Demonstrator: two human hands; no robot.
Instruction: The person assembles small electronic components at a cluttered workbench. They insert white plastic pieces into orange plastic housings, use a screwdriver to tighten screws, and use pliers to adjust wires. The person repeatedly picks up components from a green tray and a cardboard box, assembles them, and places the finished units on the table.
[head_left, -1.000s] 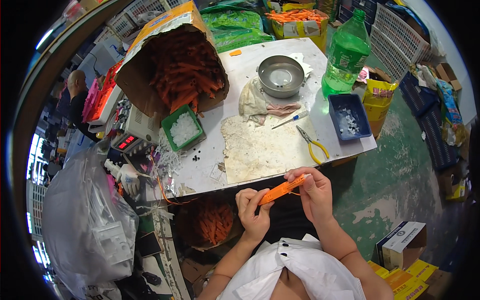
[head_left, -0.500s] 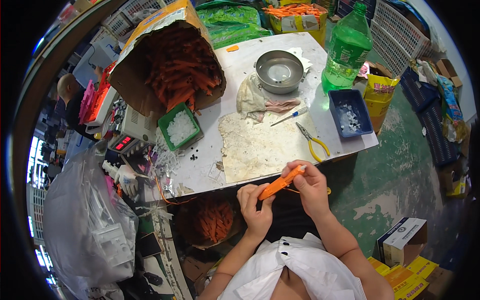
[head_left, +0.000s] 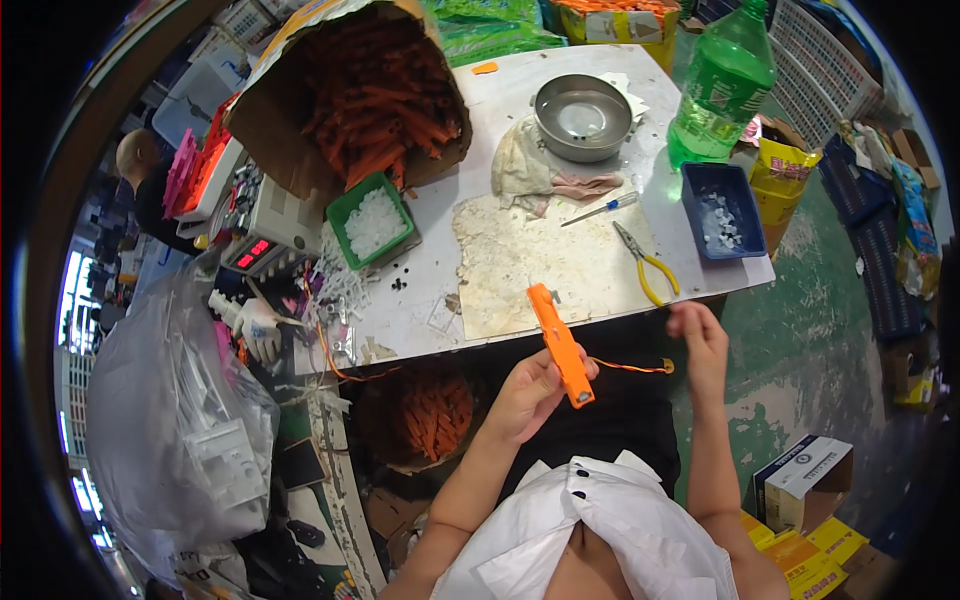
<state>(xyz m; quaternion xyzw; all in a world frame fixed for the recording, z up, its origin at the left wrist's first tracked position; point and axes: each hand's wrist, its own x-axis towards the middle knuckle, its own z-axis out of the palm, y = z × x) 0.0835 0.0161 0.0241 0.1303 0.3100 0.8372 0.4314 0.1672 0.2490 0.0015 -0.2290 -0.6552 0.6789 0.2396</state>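
Observation:
My left hand (head_left: 535, 393) is closed round the lower part of a slim orange plastic casing (head_left: 562, 340), which tilts with its upper end toward the table. Coloured wires (head_left: 625, 367) trail rightward from beside the casing to a small round brass-coloured disc (head_left: 667, 366). My right hand (head_left: 702, 345) is raised right of the casing, above that disc and apart from both. Its fingers are curled in, and anything between the tips is too small to make out. Closest to it on the table lie yellow-handled pliers (head_left: 650, 274).
A screwdriver (head_left: 600, 208), a cloth (head_left: 525, 165) and a metal bowl (head_left: 583, 118) lie beyond. A blue bin (head_left: 688, 225) and green bottle (head_left: 705, 95) stand right. A green tray (head_left: 340, 235) of white bits and a carton (head_left: 285, 150) of orange casings stand left. Another person (head_left: 150, 185) sits far left.
My right hand has let go of the casing and moved right. My left hand has turned the casing steeper, its upper end now toward the table. The view has shifted slightly.

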